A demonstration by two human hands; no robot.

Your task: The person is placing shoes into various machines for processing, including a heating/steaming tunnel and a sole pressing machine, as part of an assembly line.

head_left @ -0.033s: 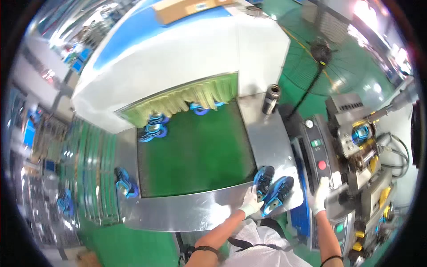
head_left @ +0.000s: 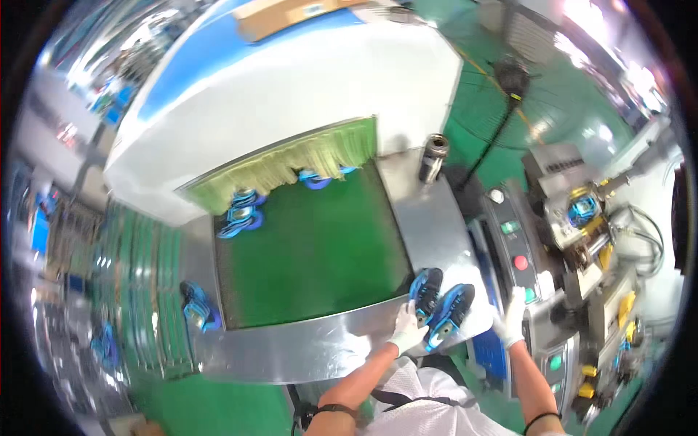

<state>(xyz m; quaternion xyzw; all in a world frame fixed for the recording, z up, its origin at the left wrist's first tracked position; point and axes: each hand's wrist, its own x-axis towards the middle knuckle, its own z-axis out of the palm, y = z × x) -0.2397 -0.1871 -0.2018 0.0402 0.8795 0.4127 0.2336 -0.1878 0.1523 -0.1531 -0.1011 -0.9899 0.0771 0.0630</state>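
A pair of black-and-blue sports shoes stands at the right front corner of the metal table: a left shoe (head_left: 424, 291) and a right shoe (head_left: 451, 314). My left hand (head_left: 407, 328), in a white glove, has its fingers closed at the heel end of the left shoe. My right hand (head_left: 510, 320), also gloved, is off the shoes with fingers stretched out. It hovers beside the control panel (head_left: 507, 232), near a lower green button (head_left: 529, 294). Whether it touches the panel, I cannot tell.
A green conveyor belt (head_left: 320, 254) runs under a fringed curtain (head_left: 291, 163) of a white machine. Blue shoes (head_left: 242, 214) lie on the belt; another shoe (head_left: 198, 307) sits at the table's left edge. A steel flask (head_left: 434, 158) stands beyond. Machinery (head_left: 582, 232) crowds the right.
My right hand has shifted slightly left, uncovering the lower green button. My left hand stays at the shoe's heel. The whole view has swung a little.
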